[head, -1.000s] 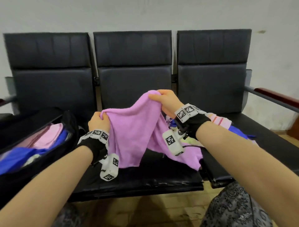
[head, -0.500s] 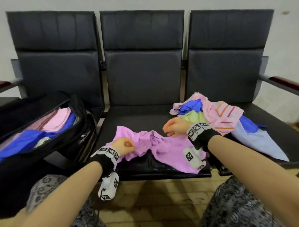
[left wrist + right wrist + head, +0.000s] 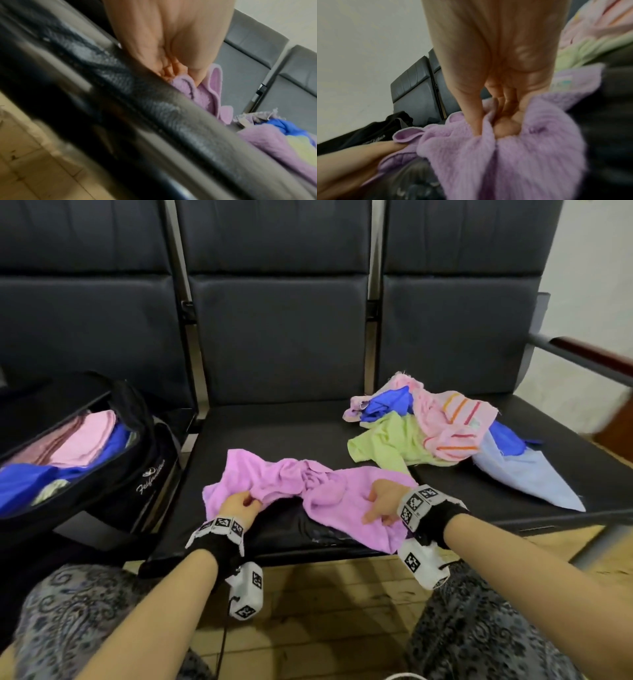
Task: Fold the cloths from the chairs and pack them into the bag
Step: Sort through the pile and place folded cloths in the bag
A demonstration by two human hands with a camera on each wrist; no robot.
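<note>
A lilac towel (image 3: 291,481) lies crumpled across the front of the middle chair seat (image 3: 274,422). My left hand (image 3: 239,503) pinches its left edge near the seat's front, with the towel (image 3: 202,92) bunched at my fingertips in the left wrist view. My right hand (image 3: 383,501) grips a fold at the towel's right end; in the right wrist view its fingers (image 3: 501,108) curl into the lilac towel (image 3: 513,155). The open black bag (image 3: 113,474) stands on the left seat and holds folded pink and blue cloths (image 3: 78,446).
A loose heap of cloths (image 3: 438,426), green, pink striped, blue and pale blue, lies on the right chair seat. That chair's armrest (image 3: 582,354) juts out at the right. Tiled floor (image 3: 325,611) and my patterned trouser legs are below the seat edge.
The towel was held up in the air one second ago; both hands have brought it down onto the middle seat and moved apart along its front edge. The head view has tilted downward.
</note>
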